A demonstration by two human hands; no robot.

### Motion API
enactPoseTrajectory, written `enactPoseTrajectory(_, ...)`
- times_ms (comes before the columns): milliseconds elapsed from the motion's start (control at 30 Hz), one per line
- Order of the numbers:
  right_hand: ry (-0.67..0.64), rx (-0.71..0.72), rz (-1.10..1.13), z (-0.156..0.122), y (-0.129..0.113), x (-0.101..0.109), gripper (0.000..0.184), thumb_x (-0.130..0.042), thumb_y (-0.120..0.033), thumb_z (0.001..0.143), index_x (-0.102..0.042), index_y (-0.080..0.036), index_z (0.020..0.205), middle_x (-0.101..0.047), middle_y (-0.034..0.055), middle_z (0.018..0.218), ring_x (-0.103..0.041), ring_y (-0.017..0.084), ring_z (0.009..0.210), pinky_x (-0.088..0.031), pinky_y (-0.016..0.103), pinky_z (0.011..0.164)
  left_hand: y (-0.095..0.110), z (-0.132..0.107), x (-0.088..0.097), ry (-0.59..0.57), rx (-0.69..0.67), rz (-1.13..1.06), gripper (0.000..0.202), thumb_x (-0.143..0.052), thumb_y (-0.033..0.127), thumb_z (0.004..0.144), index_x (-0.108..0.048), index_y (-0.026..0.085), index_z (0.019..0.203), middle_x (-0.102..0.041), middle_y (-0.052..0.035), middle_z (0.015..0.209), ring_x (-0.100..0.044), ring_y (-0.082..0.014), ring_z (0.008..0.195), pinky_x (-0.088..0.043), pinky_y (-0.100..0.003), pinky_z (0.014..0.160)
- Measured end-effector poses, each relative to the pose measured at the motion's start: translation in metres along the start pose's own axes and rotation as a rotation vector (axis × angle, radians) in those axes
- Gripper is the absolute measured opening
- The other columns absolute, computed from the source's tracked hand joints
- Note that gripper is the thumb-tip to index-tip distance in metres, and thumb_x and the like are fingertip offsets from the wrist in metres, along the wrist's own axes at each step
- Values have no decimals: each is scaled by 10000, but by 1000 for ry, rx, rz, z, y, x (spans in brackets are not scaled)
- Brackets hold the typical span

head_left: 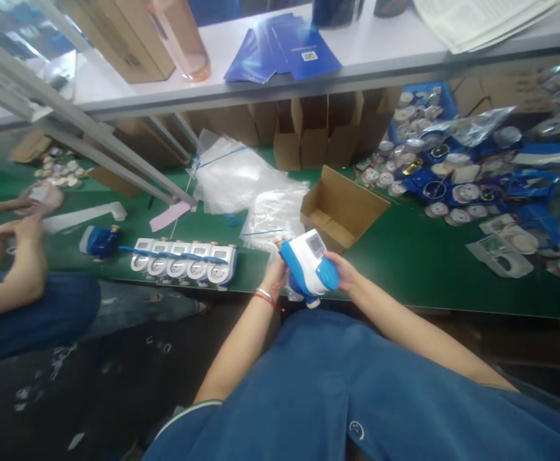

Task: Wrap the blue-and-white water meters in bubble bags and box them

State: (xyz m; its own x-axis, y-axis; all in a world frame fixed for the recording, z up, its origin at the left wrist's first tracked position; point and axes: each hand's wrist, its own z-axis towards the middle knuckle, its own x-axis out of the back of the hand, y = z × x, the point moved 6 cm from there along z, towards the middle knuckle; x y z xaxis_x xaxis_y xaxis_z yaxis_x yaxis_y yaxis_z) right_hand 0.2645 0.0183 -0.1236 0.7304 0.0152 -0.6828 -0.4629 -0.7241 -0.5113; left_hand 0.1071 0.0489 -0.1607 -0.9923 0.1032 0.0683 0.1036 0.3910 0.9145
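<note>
Both hands hold a blue-and-white water meter in front of my body, at the near edge of the green bench. My left hand, with red and white bands at its wrist, grips the meter's left side; some of its fingers are hidden behind it. On the right side, my right hand is closed on the blue end of the meter. Just behind stands an open cardboard box. Clear plastic bags lie left of the box. A row of several white meters stands to the left.
Meter parts crowd the bench at the right. Upright open boxes line the back under a shelf with blue leaflets. At the left, beyond a metal frame, a co-worker's hands are near a single blue meter.
</note>
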Motion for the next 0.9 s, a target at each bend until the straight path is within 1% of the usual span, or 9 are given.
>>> enactPoseTrajectory(100,-43,11,-210,-9,3,11,414,-624,-399,756,-618,-140,1080,-676,101,1098,-645,246,968,-477,404,947,-6,-21,19,125,41,-128,367,-498,412,856,-652,130,1033,-695,-85,897,-651,-150,770,-519,-274,679)
enactPoseTrajectory(233,-83,184,-673,-23,-6,11,580,-726,-405,674,-588,-221,1206,-624,50,1209,-580,278,1098,-418,447,1009,3,-55,42,255,23,-24,381,-542,443,831,-678,140,1017,-692,-60,849,-640,-152,736,-504,-257,641)
enactPoseTrajectory(333,67,343,-1035,-28,-14,4,678,-763,-453,614,-582,-260,1238,-593,56,1238,-535,307,1146,-376,474,1037,38,-79,44,312,-145,311,384,-491,461,870,-699,168,1004,-685,-41,785,-639,-182,762,-502,-273,674)
enactPoseTrajectory(467,165,550,-1259,-30,-10,-21,785,-775,-493,572,-556,-214,1272,-583,115,1200,-539,317,1119,-404,457,1006,91,-102,17,247,-437,778,364,-396,367,937,-670,193,1102,-689,-76,1008,-623,-213,945,-480,-316,845)
enactPoseTrajectory(567,239,689,-1156,-30,-10,-34,632,-737,-447,636,-586,-234,1211,-601,91,1191,-536,294,1134,-406,438,1008,108,-110,-16,130,-543,1093,382,-392,288,938,-572,193,1261,-669,-112,1082,-623,-220,963,-476,-318,862)
enactPoseTrajectory(667,266,742,-863,-28,-18,-30,475,-694,-390,684,-622,-223,1123,-625,62,1192,-537,262,1155,-395,400,1030,109,-117,-38,30,-598,1372,427,-392,246,934,-479,183,1348,-677,-126,982,-644,-211,848,-500,-298,752)
enactPoseTrajectory(800,227,518,-234,-16,-20,-8,393,-620,-504,733,-651,-183,956,-698,63,1035,-624,246,1017,-482,385,936,115,-140,-38,110,-698,1556,489,-351,168,938,-336,154,1427,-666,-86,853,-641,-174,747,-493,-256,661)
enactPoseTrajectory(867,164,436,-32,-11,-18,-9,399,-545,-561,774,-644,-201,914,-710,49,990,-649,230,957,-515,386,892,119,-152,-45,74,-769,1584,494,-353,168,937,-314,124,1428,-657,-73,807,-636,-161,710,-492,-244,641)
enactPoseTrajectory(900,137,436,-19,-10,-17,-13,398,-519,-570,790,-641,-211,909,-711,42,984,-649,227,960,-519,389,889,122,-155,-54,29,-808,1592,492,-357,167,934,-316,111,1421,-655,-73,800,-636,-159,698,-493,-244,632)
